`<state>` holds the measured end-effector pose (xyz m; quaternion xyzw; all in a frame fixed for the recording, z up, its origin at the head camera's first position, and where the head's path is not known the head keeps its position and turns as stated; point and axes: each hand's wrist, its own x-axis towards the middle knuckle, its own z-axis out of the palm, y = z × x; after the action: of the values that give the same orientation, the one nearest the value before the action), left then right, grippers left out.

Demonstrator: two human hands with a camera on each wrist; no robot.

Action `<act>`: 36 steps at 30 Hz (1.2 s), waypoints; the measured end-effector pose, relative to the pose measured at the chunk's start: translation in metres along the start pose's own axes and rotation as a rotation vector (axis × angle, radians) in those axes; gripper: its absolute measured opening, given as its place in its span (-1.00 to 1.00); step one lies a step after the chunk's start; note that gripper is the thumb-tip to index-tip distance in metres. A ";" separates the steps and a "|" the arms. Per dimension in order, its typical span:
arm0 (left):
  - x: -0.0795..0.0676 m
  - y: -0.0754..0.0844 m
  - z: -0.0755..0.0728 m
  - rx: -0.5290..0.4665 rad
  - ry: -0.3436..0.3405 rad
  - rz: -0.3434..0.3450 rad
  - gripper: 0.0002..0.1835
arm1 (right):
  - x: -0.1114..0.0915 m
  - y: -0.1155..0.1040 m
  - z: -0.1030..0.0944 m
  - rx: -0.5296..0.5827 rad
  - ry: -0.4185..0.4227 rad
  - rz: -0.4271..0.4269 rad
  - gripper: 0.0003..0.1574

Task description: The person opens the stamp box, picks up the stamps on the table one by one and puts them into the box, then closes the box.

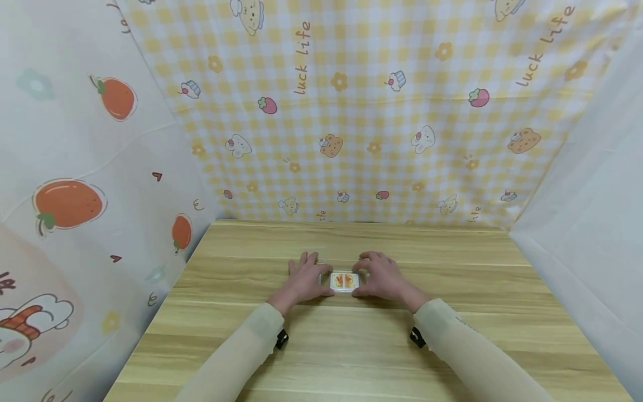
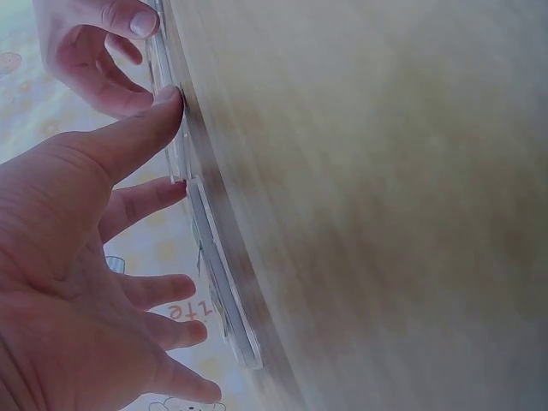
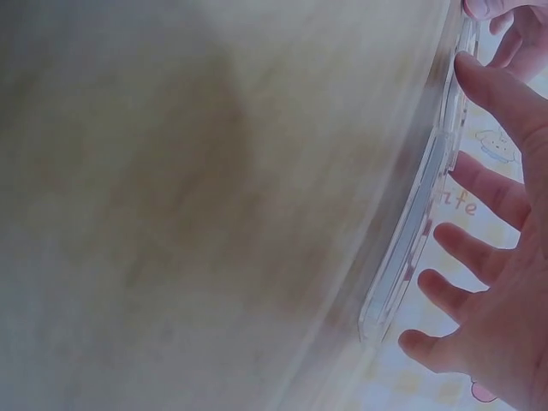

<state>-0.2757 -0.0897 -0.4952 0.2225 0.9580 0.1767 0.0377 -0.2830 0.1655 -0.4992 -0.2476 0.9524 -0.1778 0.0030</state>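
Observation:
A small white rectangular tile (image 1: 344, 281) with two food pictures and clear edges lies flat at mid-table. At its left end, my left hand (image 1: 303, 281) pinches it between thumb and index finger, the other fingers spread. My right hand (image 1: 384, 279) does the same at its right end. Beside the tile in the left wrist view, a flat clear-edged piece (image 2: 224, 278) lies under my left fingers. Another such piece (image 3: 404, 235) lies near my right fingers in the right wrist view. From the head, my hands mostly hide both pieces.
The light wood-grain table (image 1: 341, 346) reaches back to a yellow checked curtain (image 1: 346, 123). A white cloth with fruit prints (image 1: 100, 151) hangs along the left side, and a plain white cloth (image 1: 593, 212) along the right. Dark bands (image 1: 282, 338) sit at both wrists.

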 end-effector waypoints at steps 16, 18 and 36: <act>0.001 0.000 0.000 -0.011 -0.011 -0.005 -0.32 | 0.000 -0.002 0.002 -0.008 -0.009 0.010 -0.29; 0.001 0.000 0.000 -0.011 -0.013 -0.014 -0.32 | 0.000 -0.002 0.001 -0.004 -0.010 0.013 -0.28; -0.001 0.004 -0.001 0.002 -0.009 -0.043 -0.32 | -0.001 -0.004 0.002 -0.015 -0.021 0.036 -0.28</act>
<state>-0.2732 -0.0876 -0.4926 0.2029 0.9626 0.1738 0.0456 -0.2806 0.1623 -0.4997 -0.2322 0.9580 -0.1678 0.0143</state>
